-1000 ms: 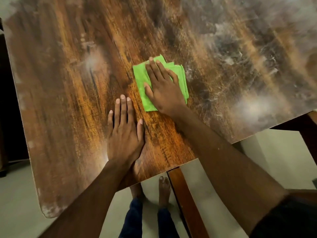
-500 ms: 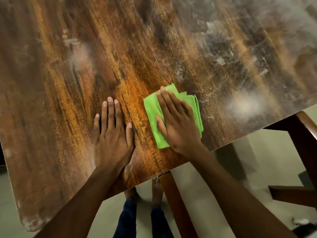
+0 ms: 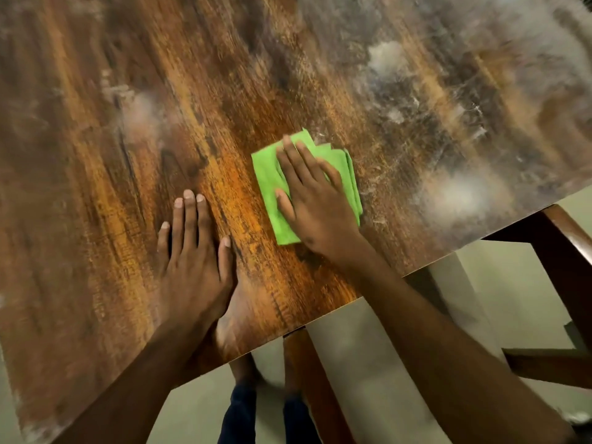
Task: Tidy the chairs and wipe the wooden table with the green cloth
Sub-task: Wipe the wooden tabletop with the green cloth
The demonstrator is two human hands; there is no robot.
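The wooden table [image 3: 224,91] fills most of the view, its brown top streaked with pale smears, thickest at the right. A folded green cloth [image 3: 267,184] lies on it near the front edge. My right hand [image 3: 315,203] presses flat on the cloth, fingers spread over it and pointing away from me. My left hand [image 3: 192,261] rests flat on the bare wood to the left of the cloth, palm down, fingers together, holding nothing.
The table's front edge runs diagonally from lower left to right. A wooden table leg [image 3: 314,389] stands below it beside my bare feet [image 3: 243,370]. Dark wooden chair parts [image 3: 563,261] stand at the right over a pale floor [image 3: 368,363].
My right hand slid the cloth toward me and the front edge, then a little away again. My left hand stayed flat on the table. The view moved closer.
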